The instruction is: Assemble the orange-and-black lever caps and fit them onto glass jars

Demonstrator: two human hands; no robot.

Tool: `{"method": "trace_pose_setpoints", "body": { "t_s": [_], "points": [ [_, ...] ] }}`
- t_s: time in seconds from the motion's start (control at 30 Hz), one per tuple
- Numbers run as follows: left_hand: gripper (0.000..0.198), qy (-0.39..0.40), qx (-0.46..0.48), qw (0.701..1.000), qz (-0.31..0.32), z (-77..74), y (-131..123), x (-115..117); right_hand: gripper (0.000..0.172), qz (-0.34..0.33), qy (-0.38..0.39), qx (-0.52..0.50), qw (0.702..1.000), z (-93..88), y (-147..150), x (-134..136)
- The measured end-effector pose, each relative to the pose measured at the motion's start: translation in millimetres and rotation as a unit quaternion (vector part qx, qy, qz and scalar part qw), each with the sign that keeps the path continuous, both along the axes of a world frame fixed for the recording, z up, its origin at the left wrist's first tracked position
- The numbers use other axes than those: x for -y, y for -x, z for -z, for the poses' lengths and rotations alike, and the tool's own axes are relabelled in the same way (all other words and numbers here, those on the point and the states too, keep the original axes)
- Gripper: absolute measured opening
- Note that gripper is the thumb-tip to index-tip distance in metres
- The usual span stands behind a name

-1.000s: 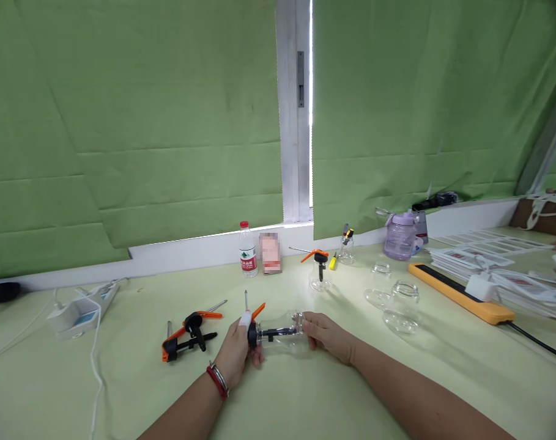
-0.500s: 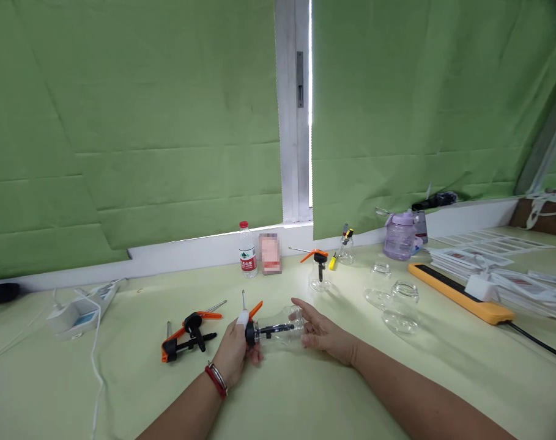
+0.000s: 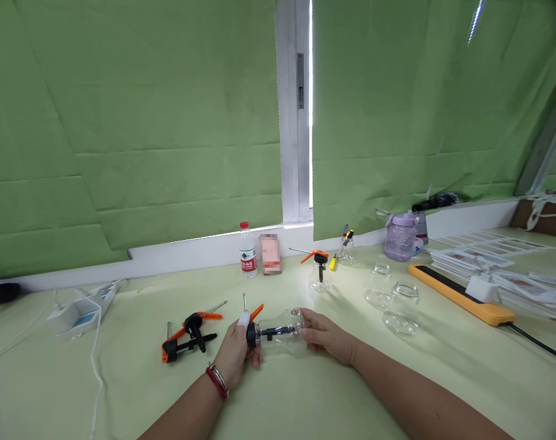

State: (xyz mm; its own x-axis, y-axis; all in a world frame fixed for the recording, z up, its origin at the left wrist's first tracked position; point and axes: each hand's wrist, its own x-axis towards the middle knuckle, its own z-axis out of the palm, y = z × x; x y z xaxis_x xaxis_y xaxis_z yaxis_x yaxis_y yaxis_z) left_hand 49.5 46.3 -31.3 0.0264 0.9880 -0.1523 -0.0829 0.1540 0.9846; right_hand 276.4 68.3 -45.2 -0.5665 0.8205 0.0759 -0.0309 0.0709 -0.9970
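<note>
Bottom centre of the frame: the jar (image 3: 284, 333) lies on its side on the surface (image 3: 305, 403), held between both hands. The left hand (image 3: 234, 351) has its grip closed round the black pump head (image 3: 251, 335) at the jar's mouth, with a taped finger up beside the orange lever (image 3: 257, 311). The right hand (image 3: 326, 336) has its grip closed on the jar's far end, fingers over the clear wall. This looks like mid-step work at the neck, the head being seated or turned. I cannot tell whether it is tight. A further turn would call for the right hand to brace the jar against rolling. Two loose pump heads (image 3: 188, 336) lie to the left, and empty jars (image 3: 399, 299) stand to the right.
</note>
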Motion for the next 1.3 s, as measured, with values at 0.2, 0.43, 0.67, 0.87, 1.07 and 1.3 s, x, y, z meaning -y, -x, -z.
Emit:
{"method": "trace_pose_setpoints", "body": {
  "t_s": [0.2, 0.43, 0.67, 0.87, 1.07, 1.3],
  "points": [
    [0.045, -0.008, 0.004, 1.0, -0.001, 0.2, -0.5, 0.5, 0.046, 0.009, -0.018, 0.02, 1.0, -2.6, 0.8, 0.3],
    [0.045, -0.009, -0.005, 1.0, -0.003, -2.1, -1.6, 1.4, 0.044, 0.016, 0.002, 0.03, 0.999, -6.1, 2.7, 0.8],
    [0.046, -0.004, -0.01, 1.0, -0.007, -3.4, -1.4, 3.6, 0.041, 0.038, 0.006, 0.061, 0.997, -11.4, 3.2, 3.8],
    [0.043, -0.011, -0.007, 1.0, 0.0, -0.8, -0.6, 1.6, 0.045, 0.042, -0.006, 0.069, 0.997, -7.5, 4.1, 2.7],
    [0.044, -0.009, 0.005, 1.0, -0.009, -0.3, 1.1, 0.0, 0.069, 0.031, -0.019, 0.036, 0.999, -4.8, 2.1, 5.7],
    [0.042, 0.002, 0.018, 1.0, -0.02, 1.5, 0.9, -1.4, 0.076, 0.008, -0.089, 0.018, 0.996, 6.6, -0.3, -0.7]
  ]
}}
